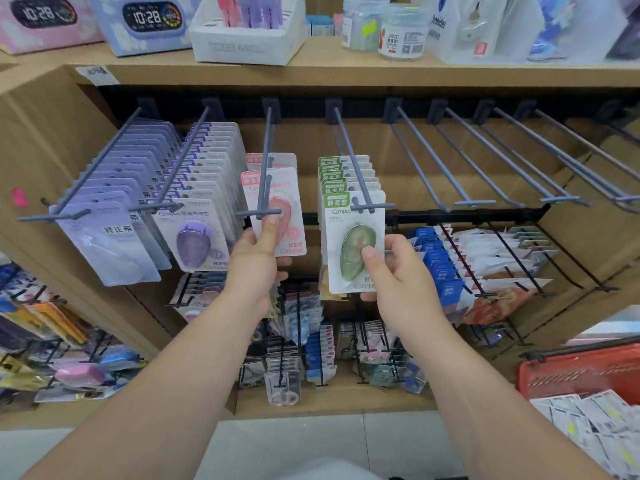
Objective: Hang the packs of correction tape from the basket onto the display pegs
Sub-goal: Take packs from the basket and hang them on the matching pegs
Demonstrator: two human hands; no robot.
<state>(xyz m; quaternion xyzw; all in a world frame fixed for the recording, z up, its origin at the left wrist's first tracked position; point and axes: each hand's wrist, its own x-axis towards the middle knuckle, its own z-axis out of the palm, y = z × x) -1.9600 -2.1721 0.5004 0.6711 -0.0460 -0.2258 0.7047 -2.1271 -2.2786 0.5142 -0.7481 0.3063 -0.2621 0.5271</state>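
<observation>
My left hand [258, 261] pinches a pink correction tape pack [289, 202], thumb on its front, with its top on the third peg [266, 174]. Another pink pack hangs behind it. My right hand [398, 268] grips the front green correction tape pack [353, 233], thumb on its blister, hanging at the tip of the fourth peg [356, 168]. Several green packs hang behind it. The red basket [581, 372] sits at the lower right, with several white packs [595, 420] in front of it.
Two pegs on the left carry full rows of purple packs [194, 230]. Several bare pegs [485, 161] stretch to the right. Lower rows hold blue and white packs [446, 271] and other stationery. The shelf [311, 71] above carries clocks, boxes and jars.
</observation>
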